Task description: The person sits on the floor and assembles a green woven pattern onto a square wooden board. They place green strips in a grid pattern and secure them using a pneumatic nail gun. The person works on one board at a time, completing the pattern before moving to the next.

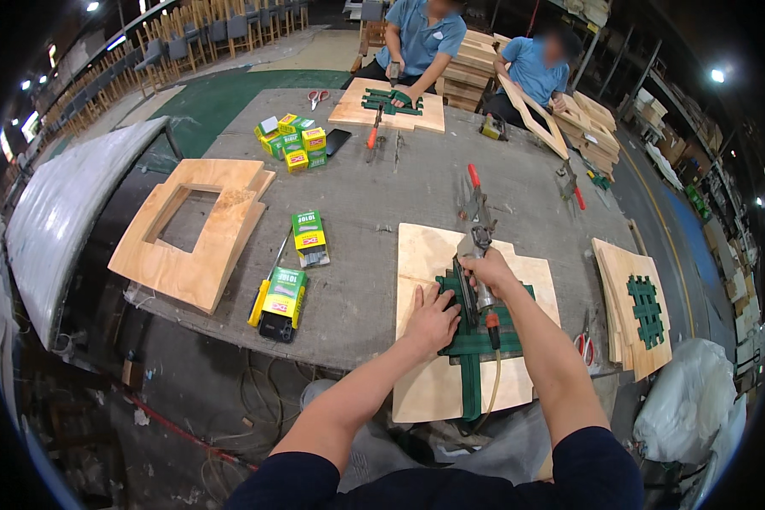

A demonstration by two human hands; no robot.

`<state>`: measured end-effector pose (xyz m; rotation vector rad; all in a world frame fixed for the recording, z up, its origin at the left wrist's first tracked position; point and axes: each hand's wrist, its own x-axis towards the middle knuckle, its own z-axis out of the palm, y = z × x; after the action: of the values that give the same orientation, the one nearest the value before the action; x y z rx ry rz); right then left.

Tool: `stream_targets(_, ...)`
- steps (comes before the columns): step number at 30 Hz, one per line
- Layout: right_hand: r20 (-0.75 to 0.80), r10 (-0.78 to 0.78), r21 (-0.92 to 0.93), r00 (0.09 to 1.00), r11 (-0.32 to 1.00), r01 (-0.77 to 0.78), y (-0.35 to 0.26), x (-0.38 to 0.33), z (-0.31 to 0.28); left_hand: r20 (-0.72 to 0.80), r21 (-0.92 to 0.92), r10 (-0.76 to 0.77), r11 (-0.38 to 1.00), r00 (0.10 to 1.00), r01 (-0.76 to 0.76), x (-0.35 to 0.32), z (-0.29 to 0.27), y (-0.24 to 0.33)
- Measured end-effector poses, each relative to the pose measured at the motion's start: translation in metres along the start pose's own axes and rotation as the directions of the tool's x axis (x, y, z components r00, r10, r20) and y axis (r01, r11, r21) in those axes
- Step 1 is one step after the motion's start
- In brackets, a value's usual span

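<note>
In front of me a pale plywood panel (pixel 422 249) lies on the table, with dark green webbing straps (pixel 484 342) crossing its middle. One strap hangs down over the panel's near edge. My right hand (pixel 490 270) is wrapped round a metal air staple gun (pixel 484 297), its long dark nose down at the webbing. A yellowish air hose (pixel 496 374) runs from the gun toward my lap. My left hand (pixel 433 320) lies with fingers spread on the webbing's left side, just left of the gun. What is under its fingertips is partly hidden.
The grey table (pixel 357 255) also holds plywood frames (pixel 133 266), staple boxes (pixel 310 238), a yellow-handled screwdriver (pixel 259 302), red-handled scissors (pixel 585 344) and a red-handled toggle clamp (pixel 474 178). Panels with woven webbing (pixel 646 310) lie at right. Two co-workers (pixel 425 38) handle wood across the table.
</note>
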<state>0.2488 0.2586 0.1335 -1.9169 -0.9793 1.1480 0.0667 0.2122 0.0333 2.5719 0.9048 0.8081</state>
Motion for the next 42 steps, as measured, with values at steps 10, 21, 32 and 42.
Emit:
stream_targets(10,-0.058,-0.022,-0.011,0.998,1.0,0.022,0.015,-0.005,-0.007,0.011,-0.032,-0.021,0.999,1.0,0.022,0.001,-0.001,0.007)
stream_targets(21,-0.031,0.035,0.042,0.999,0.999,-0.034,0.022,-0.006,-0.031,0.128,-0.677,-0.149,0.709,0.981,0.196,-0.086,-0.023,0.106)
stream_targets(32,-0.045,0.045,0.408,0.998,0.913,-0.023,0.092,-0.101,-0.1,0.628,-0.59,-0.203,0.505,0.751,0.63,-0.203,0.03,0.12)
stream_targets(42,-0.072,0.166,0.473,0.983,0.874,-0.113,0.192,-0.12,-0.184,0.634,-0.572,-0.204,0.527,0.746,0.629,-0.183,0.022,0.162)
